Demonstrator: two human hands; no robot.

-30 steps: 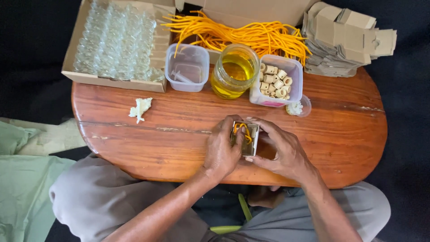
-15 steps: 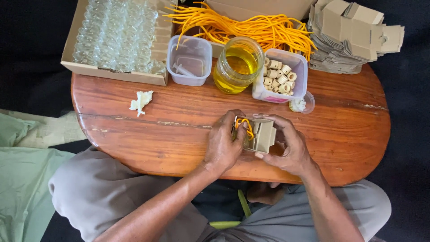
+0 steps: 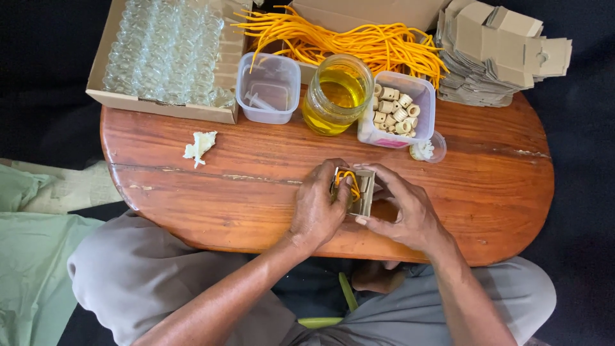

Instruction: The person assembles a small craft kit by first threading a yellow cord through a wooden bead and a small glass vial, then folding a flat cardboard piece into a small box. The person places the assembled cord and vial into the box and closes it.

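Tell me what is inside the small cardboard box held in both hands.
A loop of orange cord shows inside the small cardboard box. The left hand and right hand cover its sides, so anything deeper inside is hidden.

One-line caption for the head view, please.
Both hands, left hand and right hand, hold a small carton with an orange cord over a wooden table.
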